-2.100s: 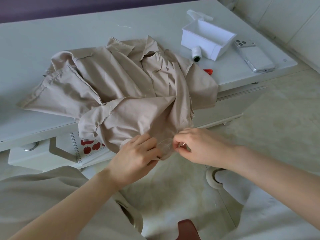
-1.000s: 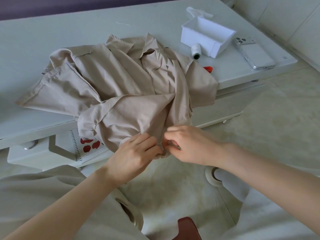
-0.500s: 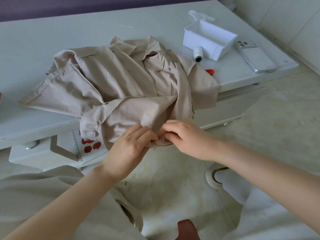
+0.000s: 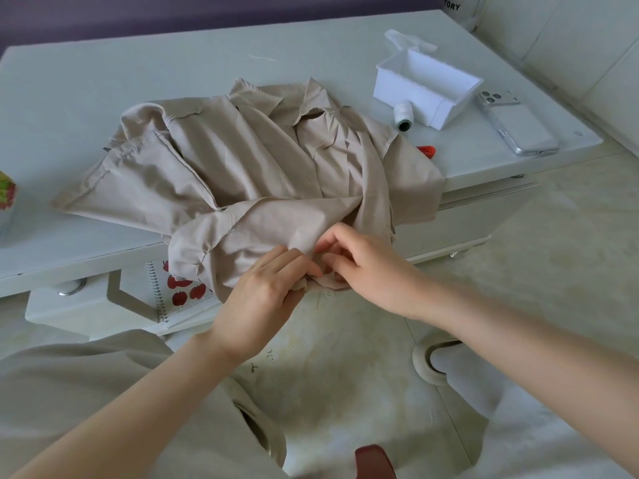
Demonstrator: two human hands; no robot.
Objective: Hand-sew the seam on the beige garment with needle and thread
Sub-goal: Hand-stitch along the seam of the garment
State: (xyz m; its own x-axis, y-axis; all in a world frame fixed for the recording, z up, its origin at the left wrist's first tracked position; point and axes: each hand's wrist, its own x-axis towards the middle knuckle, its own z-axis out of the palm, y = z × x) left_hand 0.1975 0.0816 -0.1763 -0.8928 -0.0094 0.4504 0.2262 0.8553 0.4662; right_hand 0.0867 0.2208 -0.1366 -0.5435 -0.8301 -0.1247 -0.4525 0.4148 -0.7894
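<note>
Head view: our beige garment (image 4: 262, 167) spills over the counter's (image 4: 103, 81) near edge; our left hand (image 4: 262, 292) grips its hanging fold, our right hand (image 4: 373, 271) pinches the seam beside it. We judge stitching under way, unfinished; needle too small to confirm

A single wide-angle view looks out from the person's head, facing forward and steeply down. The left hand (image 4: 262, 292) and right hand (image 4: 366, 271) meet close below the lens on the beige garment (image 4: 242, 160). The white table (image 4: 103, 81) stretches far and left, with the floor (image 4: 553, 254) to the right.
</note>
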